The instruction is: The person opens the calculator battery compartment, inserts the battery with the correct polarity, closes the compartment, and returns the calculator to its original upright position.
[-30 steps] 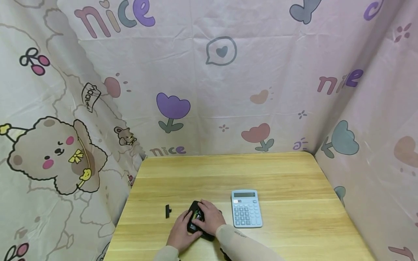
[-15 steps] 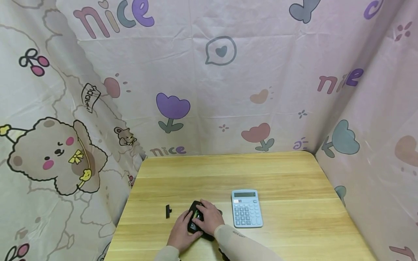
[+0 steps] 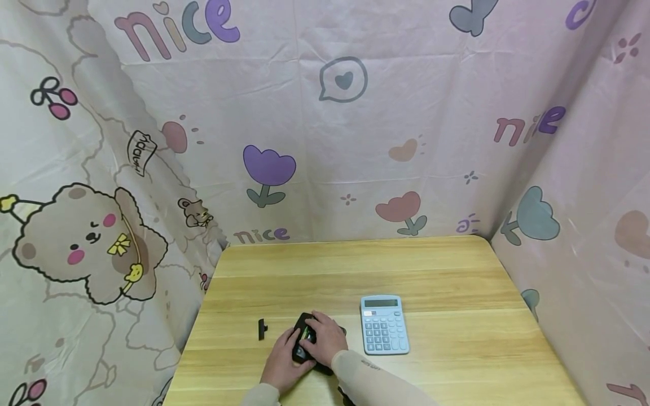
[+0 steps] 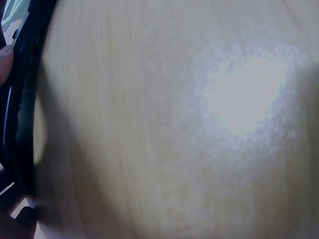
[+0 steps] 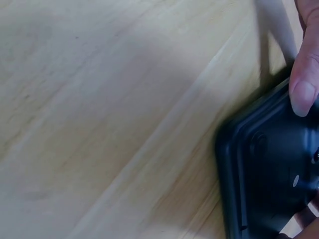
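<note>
A black, hand-sized device lies face down on the table, a green-and-yellow cylinder like a battery showing in its recess. My left hand grips its near-left side, fingers along the edge and thumb at the near end. From the right, my right hand curls over the same device, its thumb at the recess; that hand hides much of it. The right wrist view shows the device's rounded black corner with a thumb pressing on it. Only its black edge shows in the left wrist view.
A small black clip-like cover lies left of the hands. To their right is a light blue calculator. The wooden table meets a patterned curtain at its back and sides.
My right hand shifts very slightly over the device. Otherwise the hands, device, cover and calculator stay in place.
</note>
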Demonstrator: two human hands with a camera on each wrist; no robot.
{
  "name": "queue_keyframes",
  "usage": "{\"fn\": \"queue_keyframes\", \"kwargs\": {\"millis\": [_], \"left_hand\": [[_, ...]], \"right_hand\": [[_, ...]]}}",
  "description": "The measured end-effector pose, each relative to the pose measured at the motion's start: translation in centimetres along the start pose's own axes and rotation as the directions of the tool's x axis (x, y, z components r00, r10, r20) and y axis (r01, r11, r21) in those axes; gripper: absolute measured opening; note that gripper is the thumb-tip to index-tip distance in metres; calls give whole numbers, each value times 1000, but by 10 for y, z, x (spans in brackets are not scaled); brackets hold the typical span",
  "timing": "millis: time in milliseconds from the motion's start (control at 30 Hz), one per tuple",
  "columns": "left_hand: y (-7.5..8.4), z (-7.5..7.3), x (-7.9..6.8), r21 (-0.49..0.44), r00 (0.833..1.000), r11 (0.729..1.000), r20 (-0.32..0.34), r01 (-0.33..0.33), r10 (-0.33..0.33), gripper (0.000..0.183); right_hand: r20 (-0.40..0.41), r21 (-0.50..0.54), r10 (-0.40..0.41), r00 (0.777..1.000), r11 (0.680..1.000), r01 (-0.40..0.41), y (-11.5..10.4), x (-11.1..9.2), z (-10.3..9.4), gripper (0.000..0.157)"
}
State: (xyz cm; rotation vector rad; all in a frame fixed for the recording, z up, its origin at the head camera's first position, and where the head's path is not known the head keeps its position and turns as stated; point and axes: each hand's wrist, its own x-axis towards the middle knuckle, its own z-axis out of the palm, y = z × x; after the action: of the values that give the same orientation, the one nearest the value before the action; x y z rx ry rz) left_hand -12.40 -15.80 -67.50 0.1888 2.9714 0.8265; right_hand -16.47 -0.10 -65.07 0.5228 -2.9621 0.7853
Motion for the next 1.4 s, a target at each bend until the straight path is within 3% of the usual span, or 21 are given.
{"fn": "queue_keyframes", "kwargs": {"millis": [533,1400], "left_hand": [[-1,2,0,0,1000,1000,-15,4,-4,101],[0,3,-1,-13,1000,1000,-18,11,-11,101]], "right_hand": [[38,-16,9,999,1000,-9,1,1,2,42],[2,-73,-13,1000,997,13,1,1,4,41]]}}
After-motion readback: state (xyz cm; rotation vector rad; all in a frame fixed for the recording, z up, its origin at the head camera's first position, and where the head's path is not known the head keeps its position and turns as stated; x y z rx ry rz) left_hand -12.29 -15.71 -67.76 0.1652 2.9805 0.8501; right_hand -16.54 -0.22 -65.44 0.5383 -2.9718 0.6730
